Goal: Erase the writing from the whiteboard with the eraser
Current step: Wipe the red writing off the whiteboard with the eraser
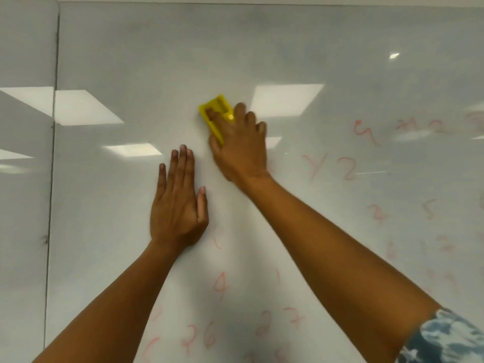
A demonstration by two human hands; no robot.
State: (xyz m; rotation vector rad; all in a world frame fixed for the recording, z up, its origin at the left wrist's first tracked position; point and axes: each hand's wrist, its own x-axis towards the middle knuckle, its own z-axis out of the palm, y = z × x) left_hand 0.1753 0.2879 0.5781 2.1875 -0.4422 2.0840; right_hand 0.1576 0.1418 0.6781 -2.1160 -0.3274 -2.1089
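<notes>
The job stood roughly part-done. The right hand (239, 142) gripped the yellow eraser (216, 113), fingers curled over its back, and pressed it against the whiteboard (157, 48) just above the middle of the view. The left hand (178, 203) lay flat on the board at about 7 o'clock from the eraser, fingers straight and close together, holding nothing; it seemed to brace the person.

Around the eraser, and from 9 through 12 to 1 o'clock of it, the surface showed no marks, only reflected ceiling lights (285, 100). That region appeared finished, or may never have been written on; the picture could not settle which.

Much remained. Red writing (345, 169) ran from 3 to 5 o'clock of the eraser, with digits such as a 4, a 2 and a 5 readable. More faint red figures (220, 284) sat at 6 o'clock between the two forearms, down to the bottom edge.

Several marks were pale and smeared, so half-wiped and simply blurred could not be told apart. The eraser's felt face was hidden against the board. The writing was cut off at the right and bottom edges. The right hand looked motion-blurred.
</notes>
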